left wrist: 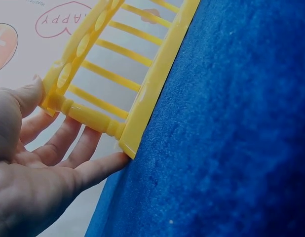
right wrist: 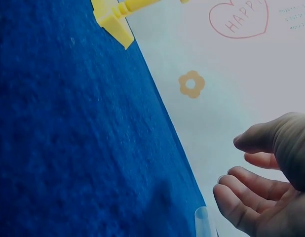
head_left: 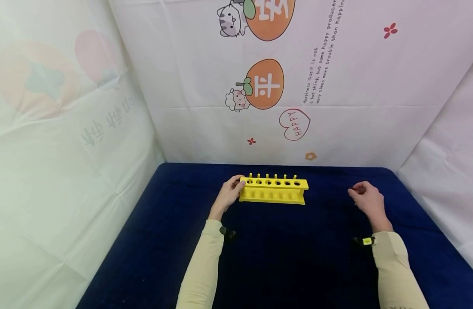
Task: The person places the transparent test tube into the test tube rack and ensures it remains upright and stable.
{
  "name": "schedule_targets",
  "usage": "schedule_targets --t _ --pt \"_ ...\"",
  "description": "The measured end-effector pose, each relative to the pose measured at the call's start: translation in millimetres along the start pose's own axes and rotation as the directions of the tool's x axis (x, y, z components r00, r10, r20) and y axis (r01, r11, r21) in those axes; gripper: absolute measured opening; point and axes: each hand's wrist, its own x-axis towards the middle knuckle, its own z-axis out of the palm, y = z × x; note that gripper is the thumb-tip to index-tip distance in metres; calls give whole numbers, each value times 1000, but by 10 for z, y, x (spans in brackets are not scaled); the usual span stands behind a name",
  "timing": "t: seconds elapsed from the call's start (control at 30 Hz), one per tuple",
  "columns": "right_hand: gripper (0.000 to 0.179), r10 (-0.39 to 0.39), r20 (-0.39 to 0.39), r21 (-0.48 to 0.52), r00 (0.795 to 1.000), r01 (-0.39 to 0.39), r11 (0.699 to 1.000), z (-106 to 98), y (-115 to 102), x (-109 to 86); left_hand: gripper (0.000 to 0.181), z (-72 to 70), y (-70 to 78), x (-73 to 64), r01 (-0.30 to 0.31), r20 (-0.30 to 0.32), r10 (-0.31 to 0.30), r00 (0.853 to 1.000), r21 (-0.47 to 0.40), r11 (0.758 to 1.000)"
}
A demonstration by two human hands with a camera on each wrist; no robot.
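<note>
A yellow test tube rack (head_left: 273, 195) stands on the dark blue cloth, with a row of round holes along its top bar and a row of thin pegs behind. My left hand (head_left: 229, 195) grips its left end. In the left wrist view the thumb presses the top bar (left wrist: 73, 54), while the fingers (left wrist: 88, 145) reach along the end post and the base corner. Off to the right of the rack, my right hand (head_left: 368, 201) hovers with loosely bent fingers and nothing between them. Just below those fingers, the right wrist view shows the rounded end of a clear tube (right wrist: 204, 222).
The blue cloth (head_left: 290, 257) covers the table. White printed sheets (head_left: 197, 128) hang close behind its far edge and along both sides. Each sleeve carries a small black device, such as the right wrist one (head_left: 364, 241).
</note>
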Motion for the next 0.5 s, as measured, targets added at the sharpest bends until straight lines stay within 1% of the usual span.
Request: schedule_targets --t 0.27,0.5 --pt "41 36 -21 -29 999 -37 999 -42 97 8 53 11 3 1 -7 7 7 1000 -11 1000" --pt "44 75 -20 -50 997 -76 996 -72 153 9 54 3 -16 2 9 12 -9 1000 -27 1000"
